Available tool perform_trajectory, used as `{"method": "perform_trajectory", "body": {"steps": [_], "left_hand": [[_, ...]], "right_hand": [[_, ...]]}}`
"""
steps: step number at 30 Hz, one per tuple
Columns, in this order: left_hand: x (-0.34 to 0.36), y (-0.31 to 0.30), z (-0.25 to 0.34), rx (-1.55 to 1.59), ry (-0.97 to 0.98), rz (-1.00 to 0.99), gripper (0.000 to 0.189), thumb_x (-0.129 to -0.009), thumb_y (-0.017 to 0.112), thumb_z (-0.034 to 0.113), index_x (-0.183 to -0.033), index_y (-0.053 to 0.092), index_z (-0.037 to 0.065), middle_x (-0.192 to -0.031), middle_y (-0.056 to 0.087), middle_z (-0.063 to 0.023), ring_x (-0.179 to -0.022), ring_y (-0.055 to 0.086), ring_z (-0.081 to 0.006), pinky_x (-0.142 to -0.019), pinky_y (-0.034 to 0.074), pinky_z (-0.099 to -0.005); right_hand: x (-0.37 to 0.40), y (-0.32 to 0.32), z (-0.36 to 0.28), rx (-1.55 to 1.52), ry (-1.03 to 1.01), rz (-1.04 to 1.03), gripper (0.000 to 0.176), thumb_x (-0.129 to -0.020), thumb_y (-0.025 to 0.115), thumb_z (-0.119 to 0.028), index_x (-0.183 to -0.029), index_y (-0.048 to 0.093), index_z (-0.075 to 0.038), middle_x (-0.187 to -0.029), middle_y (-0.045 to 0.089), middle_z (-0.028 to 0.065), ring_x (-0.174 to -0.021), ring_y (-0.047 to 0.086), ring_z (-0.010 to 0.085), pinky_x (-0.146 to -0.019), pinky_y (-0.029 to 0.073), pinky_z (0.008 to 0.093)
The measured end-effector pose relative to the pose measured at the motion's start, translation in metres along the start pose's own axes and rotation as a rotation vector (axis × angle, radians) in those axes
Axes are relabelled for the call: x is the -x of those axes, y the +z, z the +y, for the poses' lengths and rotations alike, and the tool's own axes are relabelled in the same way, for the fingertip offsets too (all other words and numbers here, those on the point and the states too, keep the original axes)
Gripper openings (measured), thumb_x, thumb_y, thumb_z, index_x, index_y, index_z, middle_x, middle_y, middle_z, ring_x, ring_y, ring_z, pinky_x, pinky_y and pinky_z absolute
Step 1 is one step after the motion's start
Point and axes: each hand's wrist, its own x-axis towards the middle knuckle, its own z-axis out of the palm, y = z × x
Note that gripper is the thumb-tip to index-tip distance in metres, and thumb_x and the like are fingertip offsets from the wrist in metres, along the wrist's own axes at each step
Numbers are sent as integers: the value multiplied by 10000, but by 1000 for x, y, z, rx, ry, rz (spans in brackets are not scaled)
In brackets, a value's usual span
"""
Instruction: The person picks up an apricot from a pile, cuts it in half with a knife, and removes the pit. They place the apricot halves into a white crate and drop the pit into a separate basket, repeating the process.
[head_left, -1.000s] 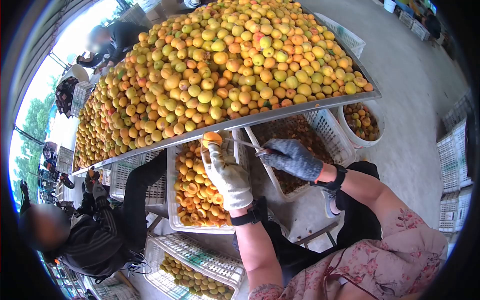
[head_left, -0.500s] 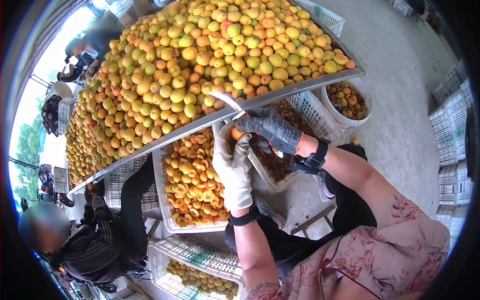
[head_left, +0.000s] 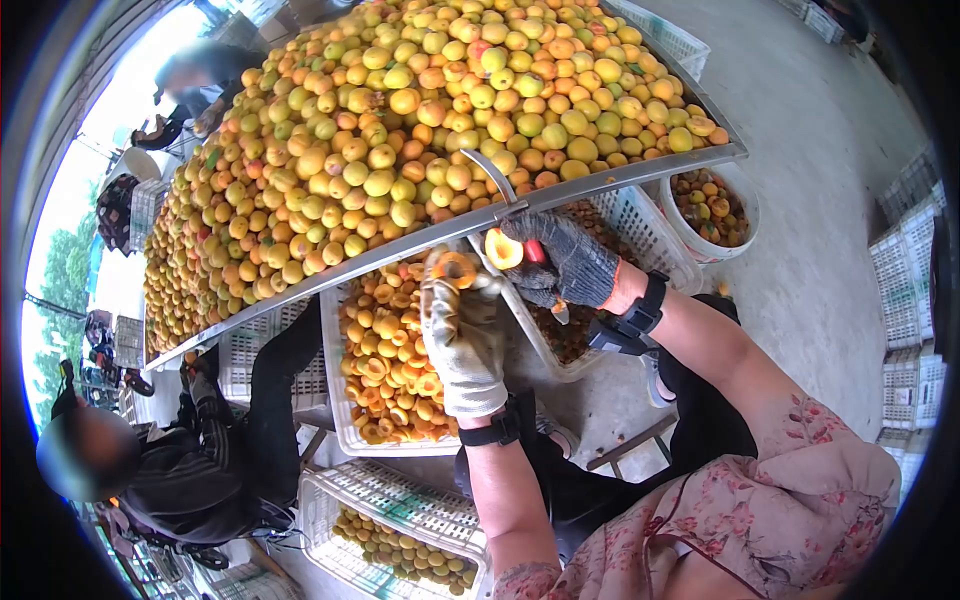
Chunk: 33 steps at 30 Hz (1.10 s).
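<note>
Left hand: the left hand (head_left: 462,335), in a pale glove, is raised just under the bench rim, fingers curled shut around one apricot half (head_left: 455,270), cut face up.
Right hand: the right hand (head_left: 562,268), in a dark glove, has its fingers wrapped tight on the knife (head_left: 495,180), whose curved blade points up over the rim; the other half (head_left: 502,250) sits against the thumb side of the glove, cut face showing.
Where the fruit is: both halves are in the air, close together but apart, above the gap between two crates.
Done so far: this apricot is split clean in two, and the white crate (head_left: 395,449) below the left hand looks well filled with opened halves.
Left to do: plenty, by my reading. The heap of apricots (head_left: 400,130) on the bench (head_left: 420,245) is huge and whole.
Under the bench: a second crate (head_left: 632,218) below the right hand holds darker bits, too small to name; a bucket (head_left: 700,255) of fruit stands beside it.
Lower down: another crate (head_left: 400,505) of small fruit sits near the person's knees.
Others: a co-worker (head_left: 190,470) in a dark sleeve crouches at the left, another person (head_left: 200,80) works at the far end.
In the way: the bench rim hangs right over both hands, and the crates leave little room.
</note>
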Motion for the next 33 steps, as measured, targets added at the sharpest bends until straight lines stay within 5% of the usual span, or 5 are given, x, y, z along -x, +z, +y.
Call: {"method": "perform_trajectory", "body": {"steps": [5,7,15,21,33], "left_hand": [[-3,-28,39,28,267,51,297,-973,496,173,-1221,502,9,-1044,603,-66,-849,583,-162,-768,520,-284],[-1,-37,45,-47,277,60,285,-966,505,169,-1198,518,4,-1068,606,-72,-865,590,-173,-767,523,-291],[-3,-10,26,-92,104,-8,407,-940,477,56,-1328,413,-44,-1068,588,-82,-833,592,-158,-733,509,-269],[2,13,6,-281,-3,17,400,-918,501,30,-1309,454,-39,-1105,598,-126,-875,630,-190,-794,543,-299],[1,32,-22,-277,-155,-15,417,-894,489,-12,-1303,431,-68,-1037,627,-130,-791,655,-182,-690,558,-262]], "right_hand": [[-34,25,24,436,34,61,142,-873,627,-191,-896,605,-52,-651,579,29,-376,447,73,-334,356,238],[-87,10,61,759,-397,96,128,-855,651,-162,-910,640,-46,-686,603,0,-474,465,35,-398,355,217],[-41,47,1,769,-418,97,171,-836,694,-163,-964,668,-53,-713,618,-13,-502,507,35,-419,380,194],[-24,37,-13,-63,-396,91,146,-899,599,-191,-926,598,-48,-604,516,0,-407,453,93,-362,377,239],[-35,21,-25,-51,-615,297,144,-892,603,-196,-941,588,-62,-595,469,-15,-426,440,88,-375,377,246]]}}
